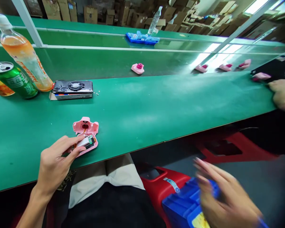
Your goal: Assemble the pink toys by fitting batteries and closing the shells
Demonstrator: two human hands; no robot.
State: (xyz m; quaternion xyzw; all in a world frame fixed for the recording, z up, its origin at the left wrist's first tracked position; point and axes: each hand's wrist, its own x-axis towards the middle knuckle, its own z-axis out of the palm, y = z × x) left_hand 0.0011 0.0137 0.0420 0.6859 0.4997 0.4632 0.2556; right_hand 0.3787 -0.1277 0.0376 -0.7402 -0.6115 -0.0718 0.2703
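Observation:
On the green table lies an opened pink toy camera, its front shell folded away from its back shell. Thin wires run between the two halves. A silver battery and a small green circuit board show inside the back shell. My left hand is closed on that back shell, thumb and fingers at its left side and by the battery. My right hand, blurred by motion, is off the table at lower right, above a blue plastic bin. Its fingers are stretched out, and I see nothing in them.
A phone rests on a small box, beside a drink bottle and green can. Several pink camera pieces stand along the belt behind. A red stool is under the bin. Another person's hand works at far right.

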